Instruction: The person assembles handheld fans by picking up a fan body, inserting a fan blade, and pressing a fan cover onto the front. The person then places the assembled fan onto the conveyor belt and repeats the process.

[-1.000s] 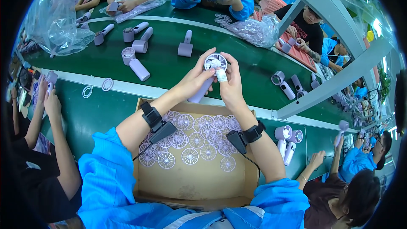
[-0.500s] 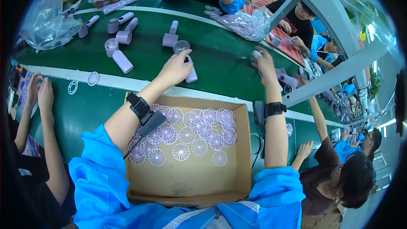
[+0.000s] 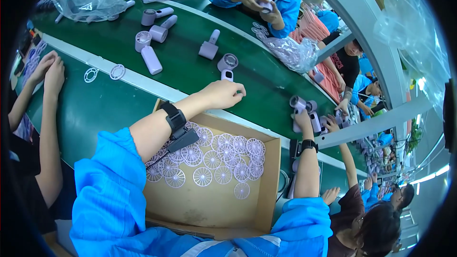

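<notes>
Fans (image 3: 151, 60) of lilac colour lie scattered along the green counter (image 3: 266, 83) beyond the rail (image 3: 157, 89), and from where I stand the work looks, in my judgement, only partly done. In the carton (image 3: 190, 208) on the near side, many wheel-shaped discs (image 3: 203, 176) lie loose, attached to nothing, so I think that much is left. Whether the fans have already a disc set in them, I cannot tell; such details are too small for me.

The nearest fan (image 3: 228, 62) rests on this counter just beyond the left hand (image 3: 221, 95); its round head is visible, and its handle goes partly behind the hand. The left fingers are bent and stand apart, with nothing seen between them; if the hand touches the handle, I cannot tell.

The right hand (image 3: 302, 121) is farther along the same counter, at another fan (image 3: 298, 103), whose head shows just beyond the hand. The right fingers seem to lie around its body, but they are mostly hidden, so I cannot say whether they are clamped or loose. More fans (image 3: 314, 121) are close beside it, and a co-worker's hand (image 3: 330, 123) is near to them, on their right side.
</notes>
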Tool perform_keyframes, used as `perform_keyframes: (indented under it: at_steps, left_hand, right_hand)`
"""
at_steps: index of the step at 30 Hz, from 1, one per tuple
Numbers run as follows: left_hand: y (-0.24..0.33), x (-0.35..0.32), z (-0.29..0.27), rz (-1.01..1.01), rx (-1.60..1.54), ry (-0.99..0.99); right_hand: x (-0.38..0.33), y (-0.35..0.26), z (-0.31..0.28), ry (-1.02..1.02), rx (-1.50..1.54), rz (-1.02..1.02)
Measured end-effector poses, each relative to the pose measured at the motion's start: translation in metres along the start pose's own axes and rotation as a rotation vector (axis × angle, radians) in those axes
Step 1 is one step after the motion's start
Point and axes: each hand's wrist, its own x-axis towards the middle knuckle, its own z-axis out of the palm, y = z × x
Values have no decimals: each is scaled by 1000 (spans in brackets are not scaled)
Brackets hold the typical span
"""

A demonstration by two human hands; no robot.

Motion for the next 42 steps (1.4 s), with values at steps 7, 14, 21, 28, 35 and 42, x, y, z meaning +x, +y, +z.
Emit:
perform_keyframes:
  at_steps: [7,14,21,28,35,42]
  left_hand:
    - [-5,7,3,-278,-680,-53]
    - [-19,5,-8,-280,-1060,305]
    - [7,3,-9,-281,-1060,304]
    - [5,2,-7,-343,-1071,373]
    - [8,-1,-14,-274,-1122,400]
    - [25,-1,-15,-15,-1298,302]
  right_hand:
    - [-96,-153,-29,-152,717,-467]
    - [-227,-225,-34,-874,51,-1260]
    - [-256,-233,61,-469,155,-1368]
    - [-238,-238,32,-529,180,-1342]
    - [-214,-226,-8,-536,489,-1343]
    - [-172,-215,-5,-342,1578,-535]
